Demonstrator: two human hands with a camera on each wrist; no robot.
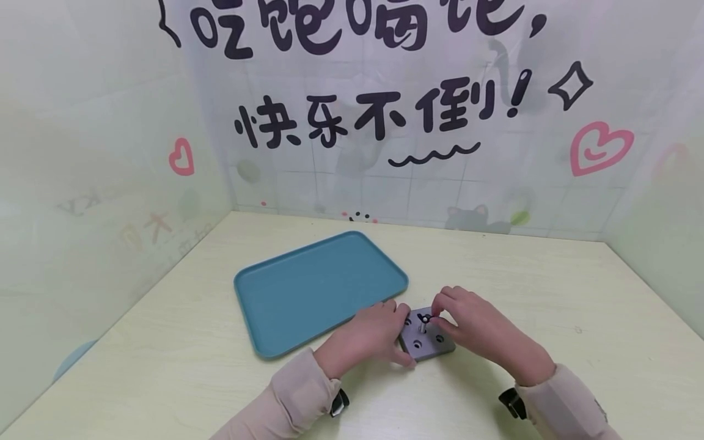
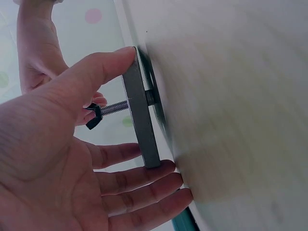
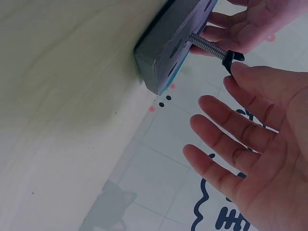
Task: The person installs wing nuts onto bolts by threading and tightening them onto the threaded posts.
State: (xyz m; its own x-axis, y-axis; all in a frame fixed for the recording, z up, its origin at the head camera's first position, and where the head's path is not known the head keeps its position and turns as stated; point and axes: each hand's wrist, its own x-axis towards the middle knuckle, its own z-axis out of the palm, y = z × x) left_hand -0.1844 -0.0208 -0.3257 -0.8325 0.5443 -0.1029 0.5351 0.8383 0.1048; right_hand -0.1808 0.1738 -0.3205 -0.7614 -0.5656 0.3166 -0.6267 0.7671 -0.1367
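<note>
A grey square metal plate with several holes sits on the table, and a threaded screw with a black wing head stands in it. My left hand grips the plate by its edges, thumb on the near side and fingers on the far side, as the left wrist view shows. My right hand pinches the black screw head between thumb and index finger; in the right wrist view its other fingers are spread. The silver thread shows between head and plate. Beneath the plate, a short dark stub shows.
A blue rectangular tray lies on the pale wooden table, behind and left of the plate, close to my left hand. A printed white curtain stands behind the table, with more curtain at both sides.
</note>
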